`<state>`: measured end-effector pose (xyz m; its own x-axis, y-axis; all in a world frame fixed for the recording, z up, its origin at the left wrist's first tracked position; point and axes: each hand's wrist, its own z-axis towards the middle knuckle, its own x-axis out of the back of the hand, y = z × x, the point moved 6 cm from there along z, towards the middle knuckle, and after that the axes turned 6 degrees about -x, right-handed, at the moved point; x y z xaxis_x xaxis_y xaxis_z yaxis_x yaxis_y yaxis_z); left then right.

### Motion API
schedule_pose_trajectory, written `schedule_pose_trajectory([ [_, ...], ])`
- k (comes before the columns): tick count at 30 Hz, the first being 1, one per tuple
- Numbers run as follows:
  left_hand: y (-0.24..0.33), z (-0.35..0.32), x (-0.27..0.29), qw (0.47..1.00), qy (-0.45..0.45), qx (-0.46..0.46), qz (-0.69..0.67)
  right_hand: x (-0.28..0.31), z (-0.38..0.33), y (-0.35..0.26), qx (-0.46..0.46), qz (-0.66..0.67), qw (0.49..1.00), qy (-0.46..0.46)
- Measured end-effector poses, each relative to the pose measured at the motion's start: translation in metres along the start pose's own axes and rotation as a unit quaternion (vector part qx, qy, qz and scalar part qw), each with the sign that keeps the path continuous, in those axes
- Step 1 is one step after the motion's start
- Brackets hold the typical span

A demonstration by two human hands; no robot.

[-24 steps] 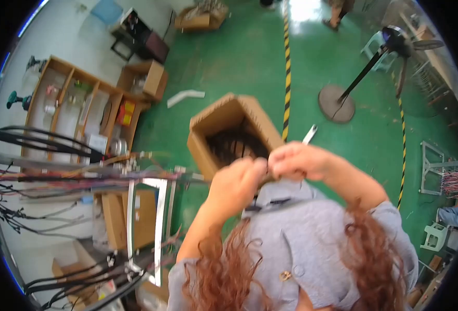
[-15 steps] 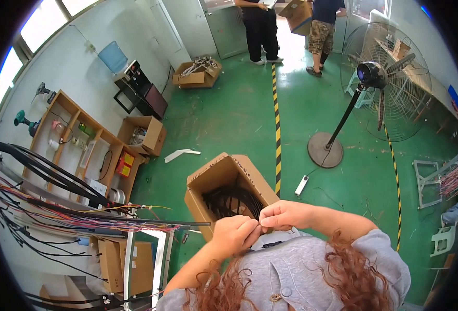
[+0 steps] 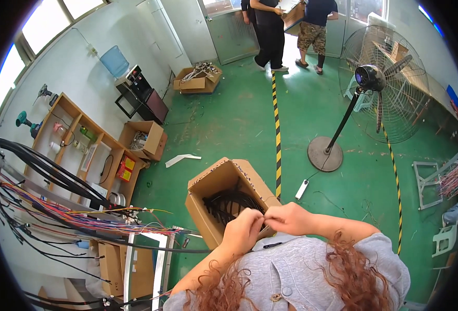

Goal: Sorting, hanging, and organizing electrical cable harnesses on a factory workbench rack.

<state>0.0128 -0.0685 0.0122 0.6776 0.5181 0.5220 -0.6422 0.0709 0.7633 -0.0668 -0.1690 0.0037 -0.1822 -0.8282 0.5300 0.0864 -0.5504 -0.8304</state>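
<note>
My left hand and my right hand meet in front of my chest, fingers pinched together almost tip to tip. Something small and dark shows between them, too small to name. Below them stands an open cardboard box with coiled black cables inside. From the left, a black cable runs to my left forearm and disappears behind it; whether it reaches my fingers is hidden.
A bundle of coloured wires hangs at left above a white metal frame. A wooden shelf lines the left wall. At right are a standing fan and a power strip. Several people stand near the far door.
My left hand has risen slightly and turned, fingertips now upward. The black cable at left hangs lower. At the door, the people have shifted and another shows behind them.
</note>
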Motion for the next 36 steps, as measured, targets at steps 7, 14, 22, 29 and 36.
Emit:
schedule_pose_trajectory([
  [7, -0.024, -0.030, -0.022, 0.781, -0.252, 0.314, -0.477, -0.007, -0.013, -0.023, 0.182, -0.175, 0.967, 0.045],
  [14, 0.034, 0.004, 0.007, 0.926, -0.233, -0.219, 0.201, -0.016, -0.008, 0.021, -0.273, 0.402, 0.852, -0.196],
  [22, -0.022, -0.015, -0.025, 0.766, -0.189, 0.350, -0.506, -0.003, -0.001, -0.003, 0.033, 0.115, 0.992, -0.039],
  [29, -0.042, -0.022, -0.022, 0.946, 0.028, 0.190, -0.263, -0.003, -0.011, -0.003, 0.061, -0.036, 0.997, 0.037],
  [36, 0.022, -0.013, 0.003, 0.899, -0.101, -0.305, 0.296, -0.032, -0.015, 0.028, -0.313, 0.566, 0.738, -0.194],
])
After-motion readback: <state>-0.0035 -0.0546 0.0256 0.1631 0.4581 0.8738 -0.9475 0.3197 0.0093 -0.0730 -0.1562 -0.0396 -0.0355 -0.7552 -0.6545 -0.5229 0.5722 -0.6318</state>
